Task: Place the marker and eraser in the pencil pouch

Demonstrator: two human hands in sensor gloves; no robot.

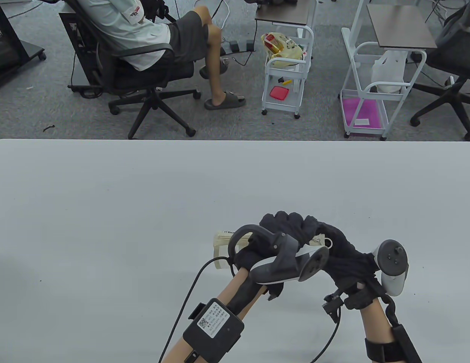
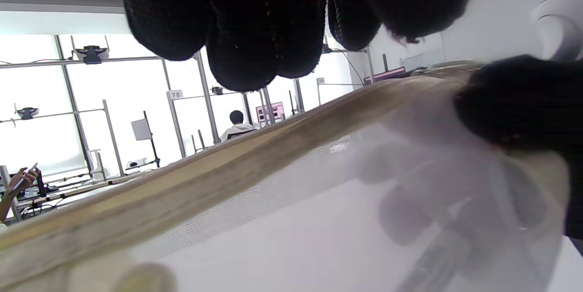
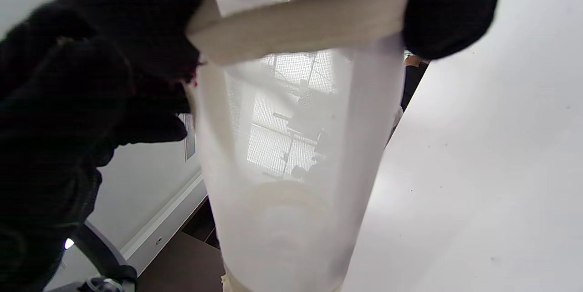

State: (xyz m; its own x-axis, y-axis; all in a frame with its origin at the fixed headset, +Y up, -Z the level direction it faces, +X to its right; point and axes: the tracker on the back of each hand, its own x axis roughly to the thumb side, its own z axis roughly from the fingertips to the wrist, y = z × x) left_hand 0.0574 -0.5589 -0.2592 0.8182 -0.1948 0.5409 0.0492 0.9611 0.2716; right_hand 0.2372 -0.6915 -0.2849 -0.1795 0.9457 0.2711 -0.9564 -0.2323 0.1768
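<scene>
A translucent mesh pencil pouch [image 1: 223, 245] with beige trim is held just above the white table [image 1: 106, 211] at the front middle. My left hand [image 1: 282, 227] grips its top edge from above. My right hand [image 1: 327, 240] grips the right end next to it, by a small zipper ring [image 1: 328, 242]. The left wrist view shows the beige zipper band [image 2: 227, 169] and blurred pale shapes [image 2: 410, 210] through the mesh; I cannot tell what they are. The right wrist view shows the pouch [image 3: 291, 155] hanging from my gloved fingers [image 3: 451, 14]. No marker or eraser shows on the table.
The table's far edge [image 1: 235, 140] runs across the view. Beyond it a person sits in an office chair [image 1: 144, 72], with two white carts [image 1: 284, 75] on the floor. A black cable [image 1: 189, 295] trails from my left wrist.
</scene>
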